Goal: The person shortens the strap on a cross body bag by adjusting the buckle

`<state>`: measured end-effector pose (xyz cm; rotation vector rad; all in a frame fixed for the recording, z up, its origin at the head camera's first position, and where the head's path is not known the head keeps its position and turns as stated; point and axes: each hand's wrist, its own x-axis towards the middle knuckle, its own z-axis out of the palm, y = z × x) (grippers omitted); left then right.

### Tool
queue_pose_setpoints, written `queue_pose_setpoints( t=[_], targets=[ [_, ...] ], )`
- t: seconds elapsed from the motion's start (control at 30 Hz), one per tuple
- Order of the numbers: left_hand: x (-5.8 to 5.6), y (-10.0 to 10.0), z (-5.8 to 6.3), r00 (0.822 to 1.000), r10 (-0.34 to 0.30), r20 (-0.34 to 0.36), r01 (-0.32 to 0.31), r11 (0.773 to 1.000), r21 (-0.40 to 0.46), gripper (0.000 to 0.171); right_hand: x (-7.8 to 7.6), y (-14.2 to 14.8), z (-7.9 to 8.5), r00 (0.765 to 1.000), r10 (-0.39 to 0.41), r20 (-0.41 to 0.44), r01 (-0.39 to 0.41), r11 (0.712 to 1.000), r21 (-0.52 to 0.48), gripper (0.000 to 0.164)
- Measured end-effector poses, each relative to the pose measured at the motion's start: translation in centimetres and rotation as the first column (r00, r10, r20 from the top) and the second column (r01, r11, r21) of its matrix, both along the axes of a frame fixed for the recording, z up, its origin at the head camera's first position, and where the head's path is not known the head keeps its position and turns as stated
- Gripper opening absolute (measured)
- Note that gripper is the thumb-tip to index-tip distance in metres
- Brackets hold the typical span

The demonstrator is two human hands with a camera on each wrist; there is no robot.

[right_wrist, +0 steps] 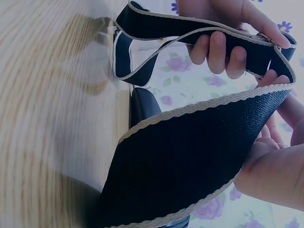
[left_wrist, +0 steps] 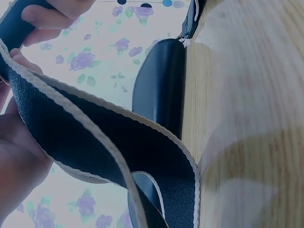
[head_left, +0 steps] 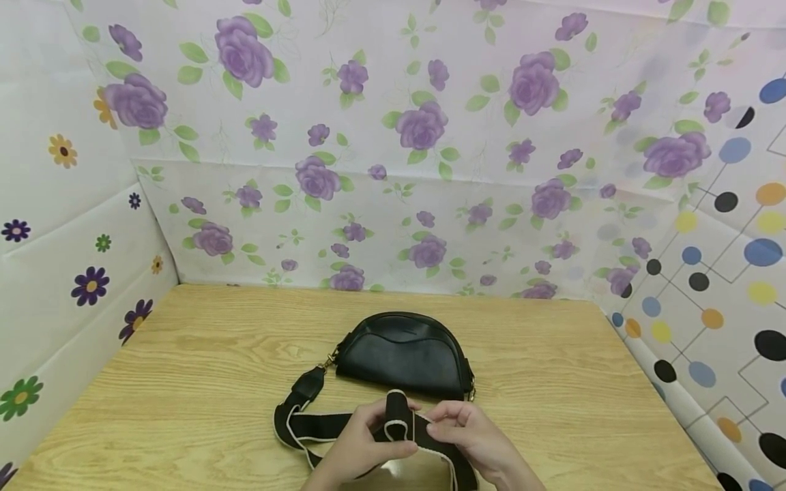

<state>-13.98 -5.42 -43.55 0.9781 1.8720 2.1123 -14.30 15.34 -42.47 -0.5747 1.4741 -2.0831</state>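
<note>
Your left hand (head_left: 362, 440) grips the black strap (head_left: 319, 426), its fingers curled round the webbing and its thumb pressed near the thin metal slider (head_left: 414, 426). A short loop (head_left: 396, 407) of strap stands up between that thumb and the fingers. Just to the right, your right hand (head_left: 480, 436) pinches the strap between thumb and bent fingers, close by the slider, which sits between your two hands. From your right hand the webbing, edged in cream, drops toward you in a wide band; to the left of your left hand it lies in folds.

Directly beyond both hands, the black half-moon bag (head_left: 399, 354) rests on the wood-grain table (head_left: 552, 368), touched by neither. Beyond and left of your left hand, a leather tab (head_left: 308, 385) joins the strap to a metal clasp (head_left: 331, 358) at the bag's left end. Farther beyond your hands hangs a purple-flowered sheet (head_left: 424, 129).
</note>
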Motion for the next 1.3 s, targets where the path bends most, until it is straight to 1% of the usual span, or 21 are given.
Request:
queue_pose_setpoints(
  t=[0.13, 0.33, 0.43, 0.67, 0.83, 0.9, 0.97, 1.03, 1.07, 1.13, 1.2, 1.3],
  targets=[
    [0.0, 0.0, -0.1, 1.000, 0.000, -0.006, 0.000, 1.000, -0.005, 0.039, 0.0, 0.0, 0.1, 1.000, -0.015, 0.018, 0.015, 1.000, 0.021, 0.022],
    [0.0, 0.0, 0.1, 1.000, 0.012, 0.006, -0.012, 1.000, -0.020, 0.038, 0.1, -0.2, 0.3, 0.998, -0.047, 0.033, 0.046, 0.998, 0.036, 0.020],
    [0.0, 0.1, 0.2, 1.000, 0.015, 0.005, -0.015, 1.000, -0.021, 0.039, 0.2, -0.3, 0.4, 0.998, -0.062, 0.030, 0.061, 0.998, 0.036, 0.020],
    [0.0, 0.2, 0.2, 0.999, 0.007, 0.047, -0.007, 1.000, -0.019, 0.040, 0.2, -0.8, 0.5, 0.996, -0.075, 0.041, 0.075, 0.997, 0.017, 0.021],
    [0.0, 0.4, 0.2, 0.999, -0.004, 0.040, 0.005, 1.000, -0.012, 0.039, 0.2, -1.1, 0.6, 0.994, -0.097, 0.042, 0.096, 0.995, 0.013, 0.022],
    [0.0, 0.5, 0.1, 0.998, 0.000, 0.064, 0.002, 1.000, -0.029, 0.039, 0.3, -1.2, 0.6, 0.993, -0.105, 0.051, 0.104, 0.994, 0.029, 0.020],
    [0.0, 0.6, 0.0, 0.996, 0.006, 0.089, -0.001, 0.999, -0.053, 0.038, 0.3, -1.3, 0.6, 0.991, -0.115, 0.068, 0.112, 0.993, 0.040, 0.012],
    [0.0, 0.6, -0.1, 0.995, 0.010, 0.099, -0.002, 0.997, -0.074, 0.038, 0.3, -1.4, 0.6, 0.989, -0.122, 0.085, 0.119, 0.992, 0.046, 0.005],
    [0.0, 0.6, -0.2, 0.995, 0.011, 0.103, -0.003, 0.997, -0.079, 0.038, 0.3, -1.4, 0.6, 0.988, -0.123, 0.094, 0.118, 0.992, 0.048, 0.006],
    [-0.1, 0.6, -0.2, 0.996, 0.013, 0.087, -0.006, 0.996, -0.084, 0.037, 0.3, -1.4, 0.6, 0.988, -0.124, 0.096, 0.119, 0.991, 0.057, 0.008],
    [0.0, 0.6, -0.1, 0.997, 0.017, 0.071, -0.011, 0.997, -0.083, 0.036, 0.3, -1.4, 0.6, 0.990, -0.117, 0.078, 0.113, 0.992, 0.064, 0.006],
    [0.1, 0.4, 0.1, 0.999, 0.019, 0.044, -0.015, 0.997, -0.075, 0.035, 0.2, -1.3, 0.5, 0.994, -0.099, 0.042, 0.096, 0.993, 0.067, 0.014]
  ],
)
